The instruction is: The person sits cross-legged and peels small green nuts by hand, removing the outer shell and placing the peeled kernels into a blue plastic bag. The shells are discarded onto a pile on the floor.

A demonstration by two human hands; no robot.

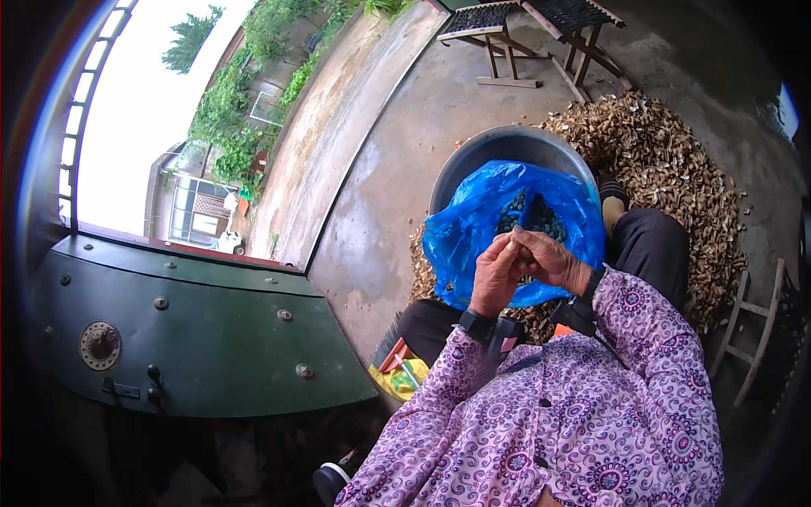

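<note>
My left hand (pixel 497 275) and my right hand (pixel 547 258) meet above a blue plastic bag (pixel 460 241). Both are closed, thumbs and fingertips pinched together on a small pale piece, apparently a peanut (pixel 513 240), mostly hidden by the fingers. The bag lies crumpled and open inside a wide grey metal basin (pixel 549 145). Small rounded kernels (pixel 547 221) show in the bag's opening, tinted bluish by the plastic. Dark bands with small devices sit on both wrists.
A large heap of peanut shells (pixel 676 182) spreads right of the basin, around my foot. Folding stools (pixel 494 38) stand at the far side; another wooden-framed one (pixel 756 329) is at the right. A green metal door (pixel 203 338) is on the left. A broom (pixel 390 346) lies beside my left knee.
</note>
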